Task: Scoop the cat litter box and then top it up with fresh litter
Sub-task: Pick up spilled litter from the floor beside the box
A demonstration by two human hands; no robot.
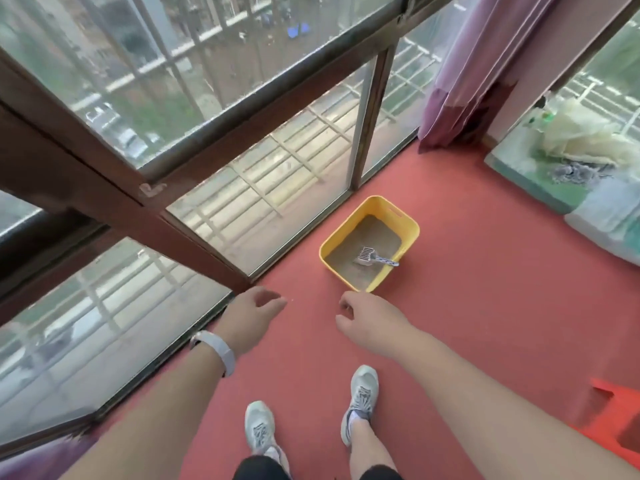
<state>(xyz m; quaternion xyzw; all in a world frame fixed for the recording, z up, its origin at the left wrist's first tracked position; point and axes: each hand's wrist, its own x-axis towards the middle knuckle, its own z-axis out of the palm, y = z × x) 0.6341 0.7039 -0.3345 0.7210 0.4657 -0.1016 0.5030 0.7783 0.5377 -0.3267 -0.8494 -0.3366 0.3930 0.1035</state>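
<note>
A yellow litter box [410, 226] stands on the red floor by the window, holding a layer of grey-brown litter [367, 237]. A grey slotted scoop [375, 258] lies in the litter, its handle resting toward the box's right rim. My left hand [251, 317] hangs in front of me with fingers loosely curled and holds nothing; a pale band sits on its wrist. My right hand [370, 322] hangs just short of the box's near corner, fingers loosely curled, also holding nothing. Both hands are apart from the box.
Floor-to-ceiling windows with brown frames [194, 216] run along the left. A purple curtain [460, 81] hangs at the back. Bags and a pale net bundle [585, 143] lie at the right. An orange stool [616, 420] stands at lower right. My feet in pale sneakers [362, 400] are on the red floor [485, 306].
</note>
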